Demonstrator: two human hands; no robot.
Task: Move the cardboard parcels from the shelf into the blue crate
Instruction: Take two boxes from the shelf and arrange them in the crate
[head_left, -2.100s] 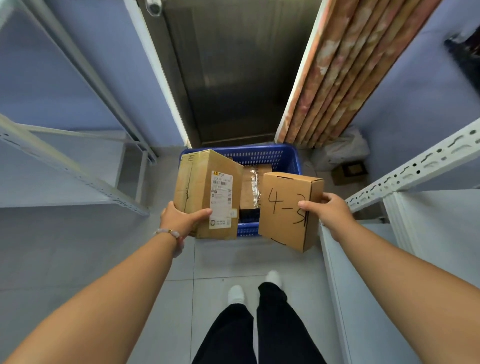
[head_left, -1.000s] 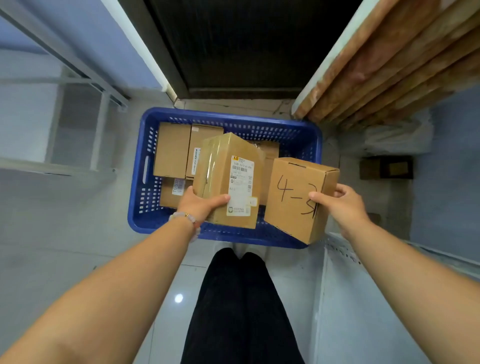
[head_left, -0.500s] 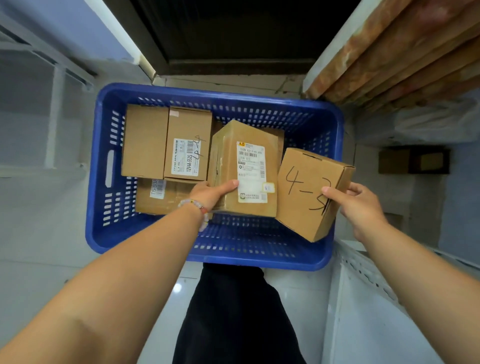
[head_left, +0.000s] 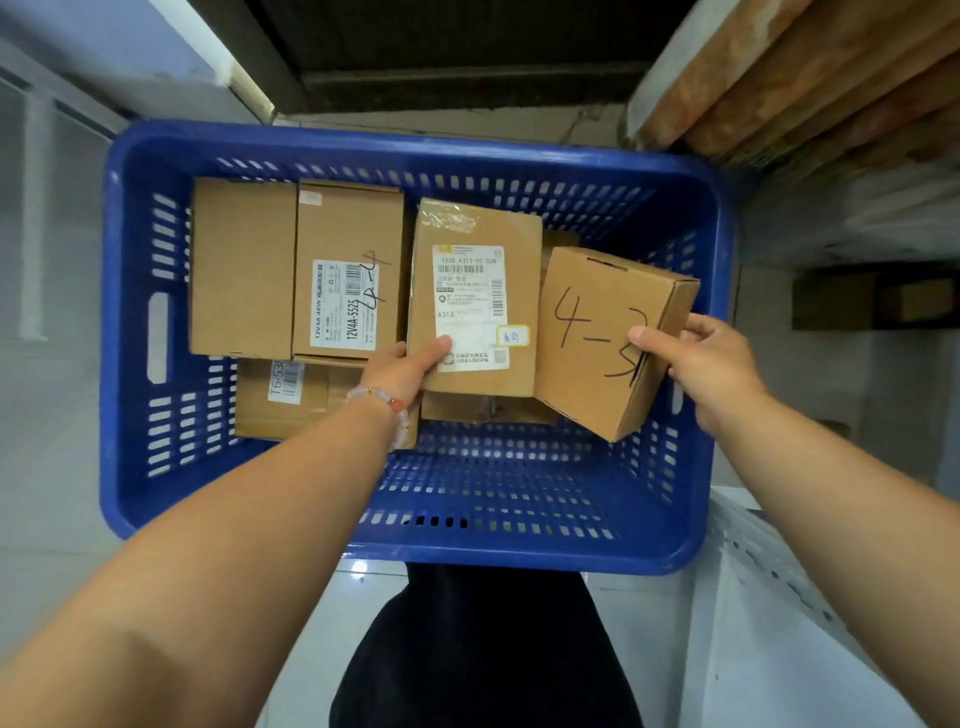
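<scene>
The blue crate (head_left: 156, 493) fills the middle of the head view, on the floor below me. My left hand (head_left: 400, 371) grips a labelled cardboard parcel (head_left: 475, 296) by its near left corner, inside the crate. My right hand (head_left: 701, 364) grips a parcel marked "4-3" (head_left: 597, 332) by its right edge, tilted, low at the crate's right side. Two parcels (head_left: 296, 265) lie flat at the back left of the crate, with another parcel (head_left: 291, 400) under them. One more parcel (head_left: 483, 408) shows beneath the labelled one.
A white metal shelf (head_left: 779, 597) stands at the lower right, its perforated upright close to the crate's rim. Wooden boards (head_left: 779, 78) lean at the upper right. A small box (head_left: 872, 301) sits on the floor at right. My dark trouser legs (head_left: 483, 649) are just below the crate.
I have walked up to the crate and bent over it. Both hands have lowered their parcels from above the near rim down into the crate.
</scene>
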